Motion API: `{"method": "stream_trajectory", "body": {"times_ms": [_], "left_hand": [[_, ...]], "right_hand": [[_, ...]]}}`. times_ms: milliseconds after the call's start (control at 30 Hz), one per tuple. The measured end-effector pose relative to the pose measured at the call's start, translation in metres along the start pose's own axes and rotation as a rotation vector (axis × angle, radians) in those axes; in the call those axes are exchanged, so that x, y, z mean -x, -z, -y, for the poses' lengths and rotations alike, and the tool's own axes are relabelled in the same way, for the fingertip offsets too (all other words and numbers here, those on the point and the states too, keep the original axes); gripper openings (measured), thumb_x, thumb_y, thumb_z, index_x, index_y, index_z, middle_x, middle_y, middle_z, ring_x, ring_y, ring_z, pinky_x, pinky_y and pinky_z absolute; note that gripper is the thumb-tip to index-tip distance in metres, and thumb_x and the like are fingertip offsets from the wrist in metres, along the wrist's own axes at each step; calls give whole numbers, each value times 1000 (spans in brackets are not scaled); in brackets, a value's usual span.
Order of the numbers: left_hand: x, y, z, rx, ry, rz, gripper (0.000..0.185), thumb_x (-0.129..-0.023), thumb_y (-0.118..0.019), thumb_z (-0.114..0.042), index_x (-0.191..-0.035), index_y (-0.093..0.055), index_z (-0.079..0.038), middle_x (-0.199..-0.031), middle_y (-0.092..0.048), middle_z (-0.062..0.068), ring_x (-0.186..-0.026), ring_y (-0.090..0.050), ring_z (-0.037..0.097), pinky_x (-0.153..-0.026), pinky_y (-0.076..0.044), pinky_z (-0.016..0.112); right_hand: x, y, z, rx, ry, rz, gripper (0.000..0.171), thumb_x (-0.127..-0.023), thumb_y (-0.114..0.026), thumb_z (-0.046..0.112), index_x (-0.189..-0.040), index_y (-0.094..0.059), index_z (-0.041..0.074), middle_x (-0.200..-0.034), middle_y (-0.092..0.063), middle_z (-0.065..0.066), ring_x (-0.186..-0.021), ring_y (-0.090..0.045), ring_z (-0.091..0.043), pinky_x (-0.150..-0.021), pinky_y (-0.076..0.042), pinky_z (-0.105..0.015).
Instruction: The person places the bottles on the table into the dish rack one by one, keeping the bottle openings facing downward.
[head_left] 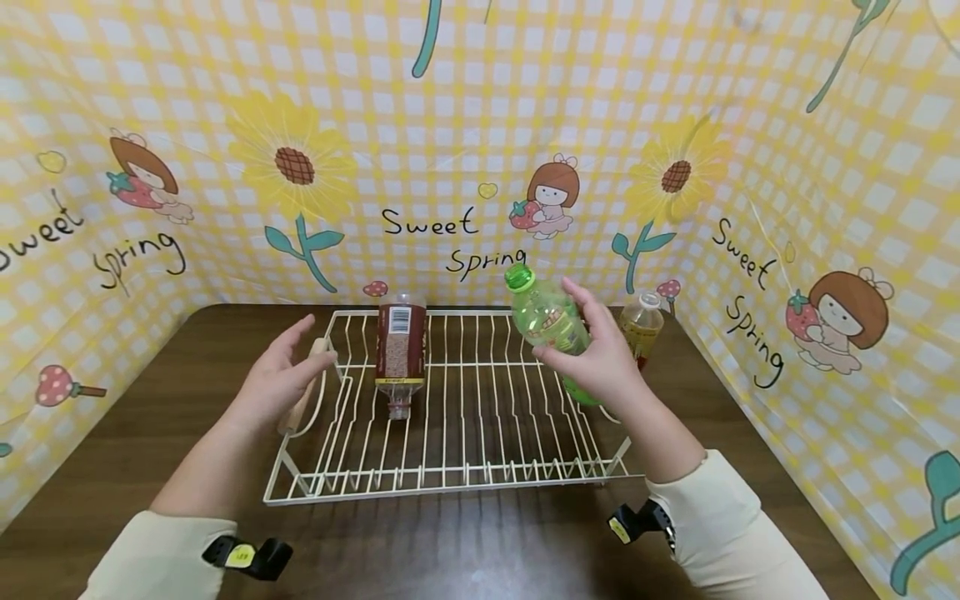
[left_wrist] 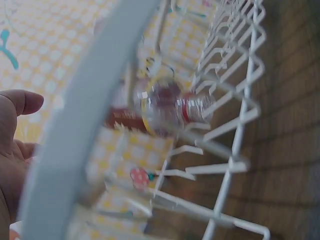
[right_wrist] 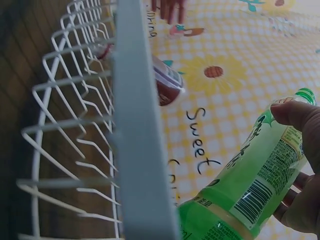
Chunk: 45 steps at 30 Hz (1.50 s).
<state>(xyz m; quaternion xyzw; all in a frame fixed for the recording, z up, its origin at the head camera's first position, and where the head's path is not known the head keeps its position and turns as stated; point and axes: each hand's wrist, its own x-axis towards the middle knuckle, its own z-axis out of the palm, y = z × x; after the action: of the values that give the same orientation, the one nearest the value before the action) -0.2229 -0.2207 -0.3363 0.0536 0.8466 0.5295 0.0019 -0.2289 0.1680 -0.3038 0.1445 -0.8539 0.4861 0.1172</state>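
One green bottle [head_left: 551, 321], tilted neck-up above the right side of the wire rack [head_left: 360, 497]. Held in the right grip [head_left: 600, 350], curled round its body; nothing in the left grip [head_left: 281, 375], spread loosely. Apparently mid-placement; likely calls next for upending, like the red-labelled bottle [head_left: 401, 342] already there neck-down.

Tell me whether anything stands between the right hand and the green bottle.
Nothing visible does: the right hand grips the green bottle directly. The brown-labelled bottle rests apart from them, toward the left of the wire rack.
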Motion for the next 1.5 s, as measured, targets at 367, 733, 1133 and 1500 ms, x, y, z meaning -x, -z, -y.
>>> {"method": "stream_trajectory", "body": {"times_ms": [367, 733, 1133, 1500], "left_hand": [[2, -37, -39, 67, -120, 76, 78, -96, -61, -20, -157, -15, -5, -165, -4, 19, -149, -5, 46, -118, -13, 63], [-6, -73, -53, 139, -178, 183, 86, -92, -66, -16, -157, -11, -5, -161, -14, 26, -148, -16, 45, -119, -17, 57], [-11, -87, -51, 49, -192, 255, 82, -88, -72, -20, -155, -25, -11, -157, -30, 22, -143, -30, 43, -109, -38, 56], [-8, -91, -47, -88, -180, 327, 66, -84, -77, -31, -140, -50, -8, -139, -55, 16, -116, -58, 29, -94, -50, 41]], "right_hand": [[0, -28, 1, 112, 39, 85, 89, -78, -82, 23, -152, -34, 28, -147, -44, -10, -132, -43, -35, -100, -47, -55], [3, -49, 3, 217, 120, 198, 87, -76, -83, 22, -151, -38, 27, -145, -48, -9, -135, -40, -34, -101, -44, -57], [10, -62, 8, 401, 219, 324, 87, -73, -84, 25, -149, -42, 28, -143, -52, -7, -130, -47, -32, -101, -46, -53], [14, -69, 7, 450, 267, 398, 84, -74, -84, 26, -148, -43, 30, -136, -56, -4, -125, -49, -27, -102, -44, -49]]}}
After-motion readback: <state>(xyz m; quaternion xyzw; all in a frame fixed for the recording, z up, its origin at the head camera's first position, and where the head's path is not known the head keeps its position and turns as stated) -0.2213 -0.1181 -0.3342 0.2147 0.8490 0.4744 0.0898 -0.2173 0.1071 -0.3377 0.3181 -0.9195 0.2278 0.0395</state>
